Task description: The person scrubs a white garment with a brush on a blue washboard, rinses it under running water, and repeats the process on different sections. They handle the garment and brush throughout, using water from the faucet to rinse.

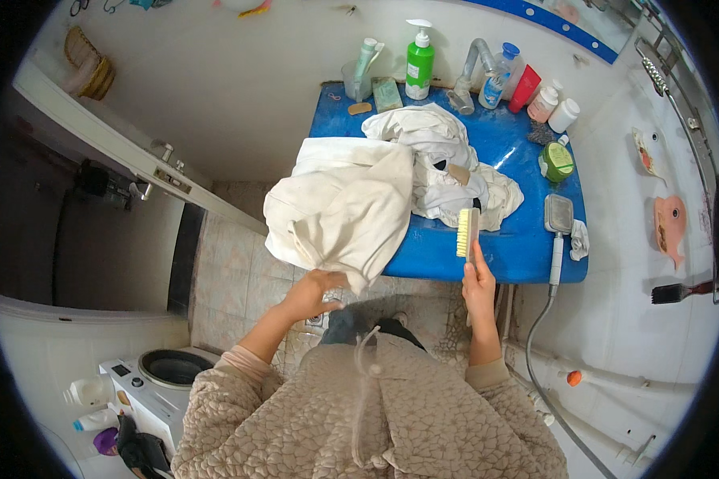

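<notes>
A cream cloth garment lies over the left part of the blue washbasin counter, its lower end hanging past the front edge. My left hand is at that hanging end, fingers behind the fabric; whether they grip it is hidden. In my right hand is a scrub brush, held upright with its pale yellow bristles facing left. Just beyond the brush, more crumpled white clothes are heaped on the counter. A tan piece, perhaps soap, rests on that heap.
Along the back stand a green pump bottle, a faucet, a red tube and several other bottles. A shower head with its hose lies at the right. An open door and a washing machine are to the left.
</notes>
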Demonstrator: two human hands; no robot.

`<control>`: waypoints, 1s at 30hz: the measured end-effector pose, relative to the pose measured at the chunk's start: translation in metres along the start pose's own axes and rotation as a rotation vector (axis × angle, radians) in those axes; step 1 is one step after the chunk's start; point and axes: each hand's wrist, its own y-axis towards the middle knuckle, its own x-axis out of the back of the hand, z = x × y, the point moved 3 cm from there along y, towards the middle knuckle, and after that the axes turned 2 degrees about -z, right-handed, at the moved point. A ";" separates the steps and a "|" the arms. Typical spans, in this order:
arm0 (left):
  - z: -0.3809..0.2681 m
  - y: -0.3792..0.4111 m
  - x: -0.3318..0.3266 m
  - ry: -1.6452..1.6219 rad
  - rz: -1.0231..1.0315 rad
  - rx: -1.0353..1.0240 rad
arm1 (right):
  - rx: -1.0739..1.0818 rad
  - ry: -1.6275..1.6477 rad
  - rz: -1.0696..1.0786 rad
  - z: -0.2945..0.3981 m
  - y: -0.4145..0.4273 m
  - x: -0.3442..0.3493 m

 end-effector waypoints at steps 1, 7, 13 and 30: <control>0.006 0.003 -0.004 -0.175 -0.111 0.245 | 0.005 -0.016 0.015 0.004 0.000 -0.001; 0.006 0.016 -0.028 -1.226 -1.177 1.024 | 0.024 0.015 0.039 0.025 0.002 0.002; 0.025 0.036 0.014 -0.874 -0.928 0.945 | 0.011 0.064 0.062 0.011 0.000 0.009; 0.013 -0.061 -0.061 -0.878 -0.625 1.266 | 0.010 -0.098 0.172 0.011 0.015 -0.006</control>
